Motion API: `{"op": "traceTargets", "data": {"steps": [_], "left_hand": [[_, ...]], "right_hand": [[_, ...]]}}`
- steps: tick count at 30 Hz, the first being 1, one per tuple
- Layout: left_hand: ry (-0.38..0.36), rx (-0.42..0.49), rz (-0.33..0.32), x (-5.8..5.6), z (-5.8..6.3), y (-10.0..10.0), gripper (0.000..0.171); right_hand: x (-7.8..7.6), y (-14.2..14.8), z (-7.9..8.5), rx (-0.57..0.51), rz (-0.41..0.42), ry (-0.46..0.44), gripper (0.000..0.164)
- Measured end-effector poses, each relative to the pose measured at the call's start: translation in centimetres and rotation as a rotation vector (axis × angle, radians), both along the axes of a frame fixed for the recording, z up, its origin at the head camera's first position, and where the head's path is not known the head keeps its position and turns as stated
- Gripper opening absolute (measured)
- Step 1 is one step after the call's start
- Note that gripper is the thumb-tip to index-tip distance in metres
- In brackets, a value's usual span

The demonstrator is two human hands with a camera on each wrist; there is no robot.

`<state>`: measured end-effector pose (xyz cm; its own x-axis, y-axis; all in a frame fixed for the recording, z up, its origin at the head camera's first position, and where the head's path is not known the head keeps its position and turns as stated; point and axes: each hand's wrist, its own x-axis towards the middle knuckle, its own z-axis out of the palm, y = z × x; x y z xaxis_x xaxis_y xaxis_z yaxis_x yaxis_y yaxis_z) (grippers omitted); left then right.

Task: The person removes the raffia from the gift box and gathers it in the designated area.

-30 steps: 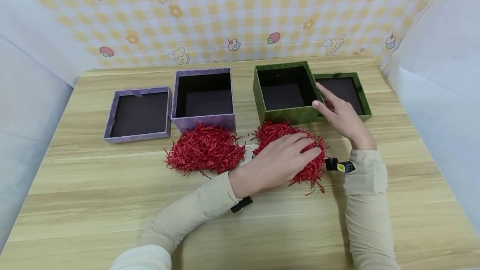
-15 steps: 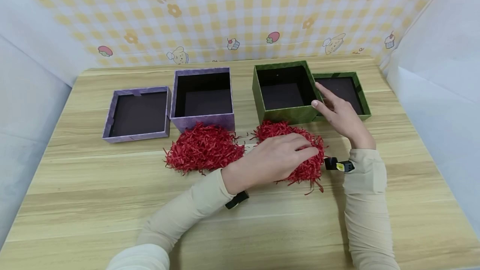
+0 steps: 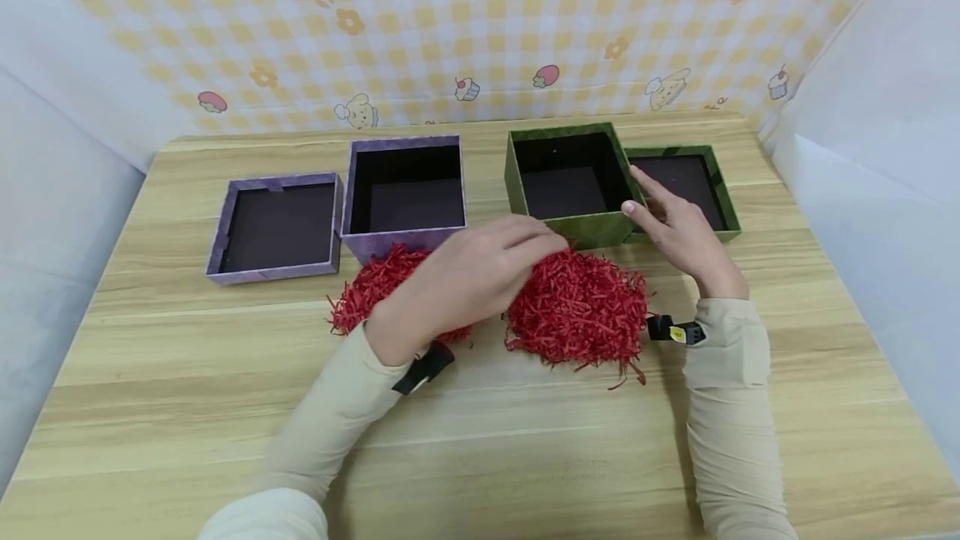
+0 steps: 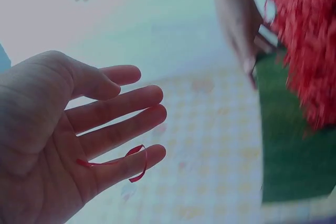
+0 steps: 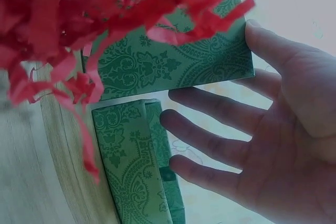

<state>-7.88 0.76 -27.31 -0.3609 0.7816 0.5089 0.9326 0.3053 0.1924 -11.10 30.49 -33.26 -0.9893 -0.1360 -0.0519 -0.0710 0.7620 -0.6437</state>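
My left hand hovers over the gap between two heaps of red shredded paper. Its fingers are loosely extended in the left wrist view, with one thin red paper strand clinging to the palm and little finger. The right heap lies before the green box; the left heap, partly hidden by my left hand, lies before the purple box. Against the right side of the green box rests my right hand, thumb at its near corner and fingers fairly straight in the right wrist view.
Left of the purple box lies a purple lid, inside up. A green lid sits right of the green box, close behind my right hand. All stand on a wooden table before a yellow checked cloth.
My left hand has lifted off the right heap and moved left, uncovering that heap and partly covering the left one. My right hand stays at the green box.
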Motion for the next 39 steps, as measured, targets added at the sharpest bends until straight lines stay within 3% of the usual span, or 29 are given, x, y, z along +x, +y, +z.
{"op": "traceTargets", "data": {"steps": [9, 16, 24, 32, 36, 39], "left_hand": [[0.008, 0.059, 0.152, 0.0, 0.5, -5.8, 0.035], [0.018, 0.085, 0.255, 0.1, 0.3, -9.4, 0.033], [-0.029, 0.126, 0.430, -0.1, 0.0, -14.0, 0.030], [-0.184, 0.104, 0.670, -1.3, 0.0, -18.8, 0.025], [-0.220, 0.101, 0.785, -1.1, 0.3, -21.1, 0.025], [-0.300, 0.085, 0.880, -0.7, 0.7, -22.8, 0.030]], "right_hand": [[0.0, -0.6, -0.2, 0.057, -0.024, 0.046, 0.061], [0.0, -0.5, 0.0, 0.022, -0.017, 0.005, 0.063], [-0.2, -0.4, 0.0, 0.022, 0.000, 0.012, 0.062], [-0.2, -0.5, -0.1, 0.019, -0.003, 0.015, 0.061], [-0.1, -0.4, -0.1, 0.014, -0.006, 0.006, 0.061], [-0.1, -0.3, 0.0, 0.009, -0.010, 0.004, 0.060]]}}
